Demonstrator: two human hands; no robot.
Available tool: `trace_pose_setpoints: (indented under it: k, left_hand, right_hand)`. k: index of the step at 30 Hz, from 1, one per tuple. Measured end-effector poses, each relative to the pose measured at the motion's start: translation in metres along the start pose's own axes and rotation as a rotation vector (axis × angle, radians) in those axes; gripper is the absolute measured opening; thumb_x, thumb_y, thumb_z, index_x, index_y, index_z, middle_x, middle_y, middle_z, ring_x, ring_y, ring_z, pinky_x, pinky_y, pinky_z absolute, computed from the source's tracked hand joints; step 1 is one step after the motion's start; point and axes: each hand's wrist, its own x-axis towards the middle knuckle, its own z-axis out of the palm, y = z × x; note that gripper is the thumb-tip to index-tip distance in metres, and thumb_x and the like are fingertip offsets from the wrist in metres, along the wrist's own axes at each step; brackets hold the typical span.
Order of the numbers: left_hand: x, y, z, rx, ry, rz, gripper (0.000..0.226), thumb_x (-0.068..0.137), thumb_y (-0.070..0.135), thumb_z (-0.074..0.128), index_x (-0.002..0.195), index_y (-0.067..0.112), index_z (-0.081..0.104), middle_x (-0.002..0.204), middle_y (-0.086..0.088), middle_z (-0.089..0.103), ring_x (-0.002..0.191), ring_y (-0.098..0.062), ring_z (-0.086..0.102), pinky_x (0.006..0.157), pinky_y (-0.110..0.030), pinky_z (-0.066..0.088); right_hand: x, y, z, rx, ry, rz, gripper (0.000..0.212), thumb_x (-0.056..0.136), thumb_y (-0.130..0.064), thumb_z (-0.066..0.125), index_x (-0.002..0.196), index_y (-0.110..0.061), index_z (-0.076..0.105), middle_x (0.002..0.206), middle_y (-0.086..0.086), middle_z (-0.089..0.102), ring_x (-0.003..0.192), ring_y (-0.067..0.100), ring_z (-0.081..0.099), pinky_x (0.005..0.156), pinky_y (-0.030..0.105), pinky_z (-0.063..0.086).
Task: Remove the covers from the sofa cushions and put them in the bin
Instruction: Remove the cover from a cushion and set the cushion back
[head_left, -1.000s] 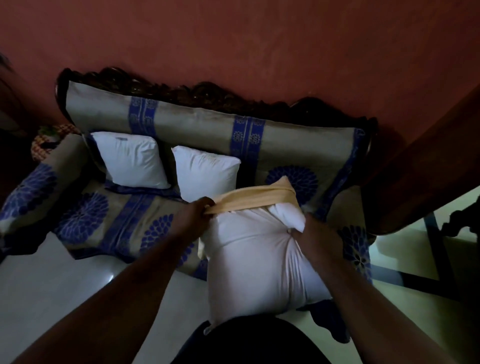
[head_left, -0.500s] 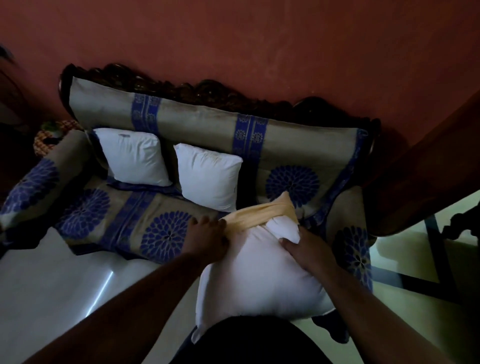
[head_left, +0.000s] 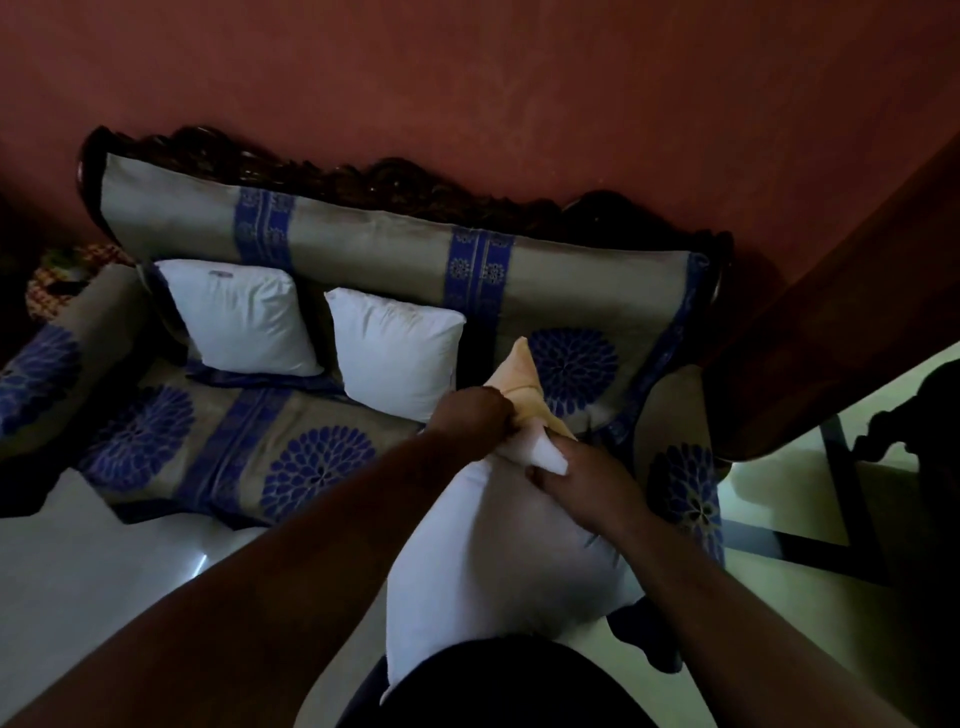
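Left hand (head_left: 470, 415): we gripped the yellow cover (head_left: 522, 382), nearly off.
Right hand (head_left: 584, 480): we clutched the cushion (head_left: 493, 561).
Risk: cover could snag on the last corner.

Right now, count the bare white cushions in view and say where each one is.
3: the left cushion and the middle cushion lean against the sofa back; the held cushion is in both hands, its yellow cover nearly off.

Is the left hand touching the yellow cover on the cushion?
Touching. The head view shows the left hand with its fingers curled round the bunched yellow cover at the top corner of the white cushion; no gap shows.
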Motion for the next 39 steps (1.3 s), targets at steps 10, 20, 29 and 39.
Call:
trace_pose_setpoints:
  k: [10, 20, 29, 39]
  left_hand:
    - [-0.023, 0.032, 0.026, -0.788, 0.131, 0.044, 0.016, 0.094, 0.024, 0.054, 0.100, 0.013, 0.064, 0.097, -0.003, 0.066, 0.091, -0.022, 0.062, 0.079, -0.034, 0.046]
    - [-0.026, -0.024, 0.030, -0.337, 0.416, -0.174, 0.045, 0.095, 0.058, 0.050, 0.128, 0.028, 0.053, 0.127, -0.001, 0.055, 0.116, -0.027, 0.052, 0.092, -0.041, 0.043]
    - [-0.049, -0.087, 0.029, -1.117, 0.105, -0.732, 0.046, 0.088, 0.049, 0.072, 0.124, 0.022, 0.061, 0.117, -0.005, 0.067, 0.091, -0.016, 0.063, 0.068, -0.022, 0.048]
    - [-0.082, -0.029, 0.055, -1.174, 0.270, -0.612, 0.008, 0.091, 0.025, 0.068, 0.089, 0.023, 0.075, 0.085, 0.014, 0.072, 0.080, 0.002, 0.066, 0.072, -0.021, 0.051]
  right_hand:
    - [0.005, -0.022, 0.009, -0.307, 0.074, 0.076, 0.042, 0.104, -0.033, 0.045, 0.144, -0.019, 0.047, 0.148, 0.007, 0.049, 0.137, 0.025, 0.045, 0.113, 0.039, 0.036]
    - [0.021, 0.000, -0.022, 0.476, 0.218, 0.021, 0.060, 0.097, -0.050, 0.057, 0.152, -0.033, 0.039, 0.155, 0.001, 0.042, 0.138, 0.025, 0.043, 0.112, 0.039, 0.036]
    - [0.016, 0.027, -0.026, 0.758, 0.118, 0.229, 0.061, 0.095, -0.051, 0.061, 0.149, -0.025, 0.045, 0.143, -0.002, 0.050, 0.126, 0.023, 0.051, 0.107, 0.035, 0.041]
    - [-0.009, -0.025, 0.033, 0.246, -0.162, -0.076, 0.085, 0.081, -0.083, 0.047, 0.149, -0.033, 0.040, 0.157, 0.002, 0.041, 0.145, 0.025, 0.037, 0.117, 0.039, 0.032]
